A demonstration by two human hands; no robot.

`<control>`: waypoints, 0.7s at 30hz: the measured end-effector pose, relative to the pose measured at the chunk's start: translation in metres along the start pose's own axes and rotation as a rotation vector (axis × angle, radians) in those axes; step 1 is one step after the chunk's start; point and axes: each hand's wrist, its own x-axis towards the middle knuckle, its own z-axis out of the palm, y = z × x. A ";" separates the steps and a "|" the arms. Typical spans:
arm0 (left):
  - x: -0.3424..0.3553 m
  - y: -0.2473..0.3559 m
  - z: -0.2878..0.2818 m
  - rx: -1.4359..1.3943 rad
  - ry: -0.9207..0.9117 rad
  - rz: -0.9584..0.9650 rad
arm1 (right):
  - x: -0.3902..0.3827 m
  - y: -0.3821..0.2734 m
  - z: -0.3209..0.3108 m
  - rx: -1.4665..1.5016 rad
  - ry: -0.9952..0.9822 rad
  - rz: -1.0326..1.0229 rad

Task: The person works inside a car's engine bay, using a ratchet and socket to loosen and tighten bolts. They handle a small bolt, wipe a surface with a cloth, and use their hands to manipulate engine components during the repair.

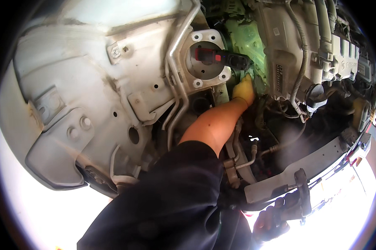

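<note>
Up above the frame's centre, a black-and-red tool (227,59) lies across the round opening of a pale metal mount (198,83), its dark end just beside my left hand (244,88). I cannot tell whether that grip is wide, narrow or holding something; the fingertips are lost against the green-lit part (248,39). A grey engine cover (281,50) fills the upper right. At lower right my right hand (270,224) is dim beside a grey bracket (303,196), its hold also unclear.
</note>
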 end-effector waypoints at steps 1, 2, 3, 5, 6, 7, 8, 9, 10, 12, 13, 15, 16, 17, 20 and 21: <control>-0.001 0.002 0.001 -0.048 0.007 -0.040 | 0.000 -0.002 -0.004 0.038 -0.059 0.038; 0.001 0.006 0.001 -0.096 0.014 -0.081 | -0.002 -0.002 -0.006 0.031 -0.011 0.027; 0.001 0.009 0.001 -0.143 0.022 -0.122 | -0.004 -0.002 -0.005 0.025 0.038 0.016; 0.005 0.014 0.004 -0.218 0.171 -0.089 | -0.003 -0.002 -0.008 0.047 0.045 0.036; 0.007 0.017 0.004 -0.255 0.246 -0.072 | -0.002 -0.004 -0.012 0.072 0.007 0.074; 0.011 0.020 0.000 -0.258 0.219 -0.081 | -0.001 -0.005 -0.015 0.097 -0.030 0.114; 0.016 0.023 -0.006 -0.261 0.194 -0.091 | -0.002 -0.006 -0.016 0.081 -0.004 0.081; 0.020 0.025 -0.008 -0.264 0.168 -0.102 | -0.002 -0.005 -0.016 0.083 0.009 0.072; 0.020 0.022 -0.006 -0.283 0.185 -0.084 | 0.000 -0.003 -0.014 0.079 0.024 0.059; 0.022 0.014 0.005 -0.321 0.220 -0.047 | 0.000 -0.002 -0.012 0.075 0.050 0.047; 0.025 0.008 0.010 -0.367 0.252 -0.010 | 0.000 -0.001 -0.011 0.071 0.056 0.046; 0.030 -0.004 0.019 -0.462 0.314 0.064 | 0.001 -0.001 -0.010 0.069 0.062 0.043; 0.027 -0.001 0.018 -0.437 0.287 0.024 | 0.001 -0.001 -0.010 0.065 0.070 0.042; 0.023 0.003 0.017 -0.413 0.261 -0.016 | 0.000 -0.001 -0.009 0.063 0.075 0.042; 0.016 0.010 0.006 -0.351 0.237 -0.065 | 0.002 0.000 -0.008 0.053 0.084 0.037; 0.014 0.011 0.003 -0.332 0.238 -0.069 | 0.002 -0.001 -0.009 0.049 0.085 0.041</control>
